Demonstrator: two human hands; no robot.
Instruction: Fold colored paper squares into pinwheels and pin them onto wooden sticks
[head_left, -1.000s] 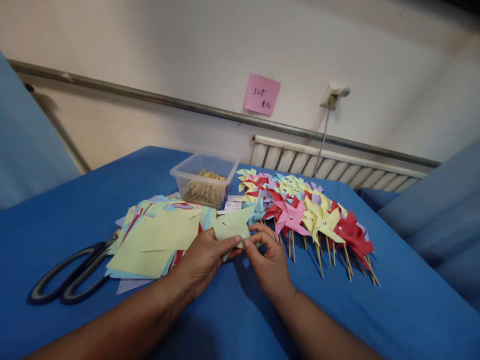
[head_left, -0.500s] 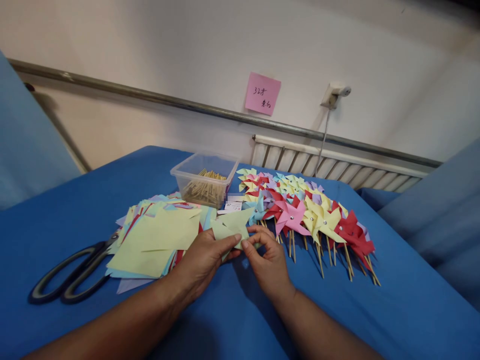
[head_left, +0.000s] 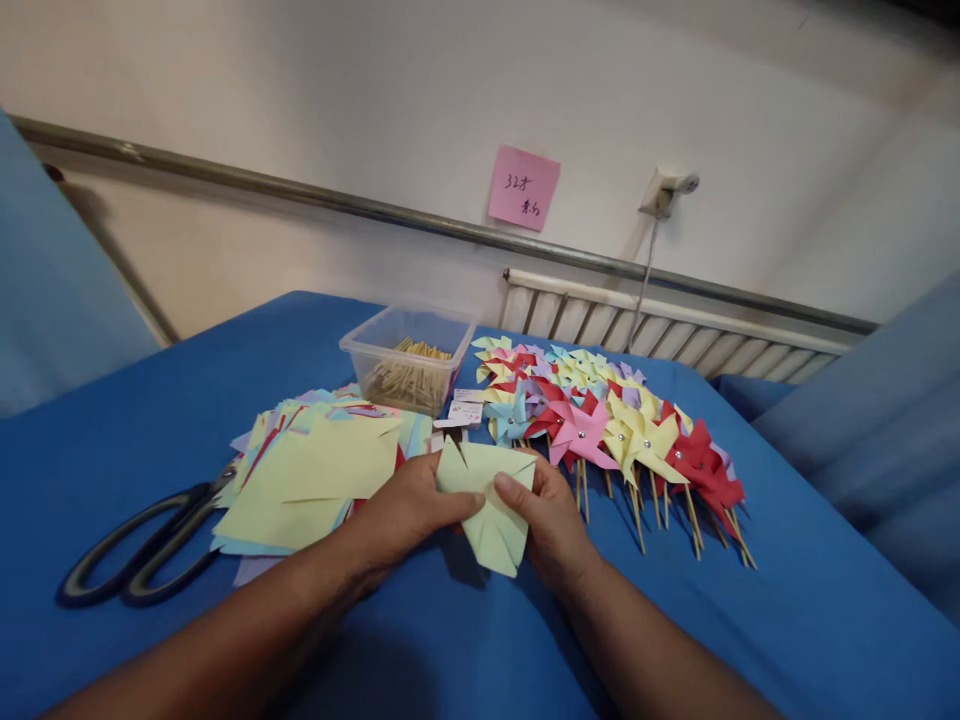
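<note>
Between my two hands is a pale green paper square [head_left: 491, 535] with slits cut in from its corners. My left hand [head_left: 416, 505] grips its left side, thumb on top and fingers beneath. On the right side, my right hand [head_left: 551, 515] pinches it the same way, thumb pressed near the middle. To the left lies a stack of coloured paper sheets [head_left: 315, 480], yellow uppermost. Several finished paper pinwheels [head_left: 581, 435] on wooden sticks lie to the right.
A clear plastic box [head_left: 409, 350] of wooden sticks stands behind the papers. Small white boxes [head_left: 465, 412] sit beside it. Large black-handled scissors [head_left: 150, 545] lie at the left. A blue cloth [head_left: 247, 335] covers the table; a radiator [head_left: 585, 315] is behind.
The green paper, folded and tilted before, now lies flatter and faces me, lower down. My right hand has shifted from a fingertip pinch to holding its right side.
</note>
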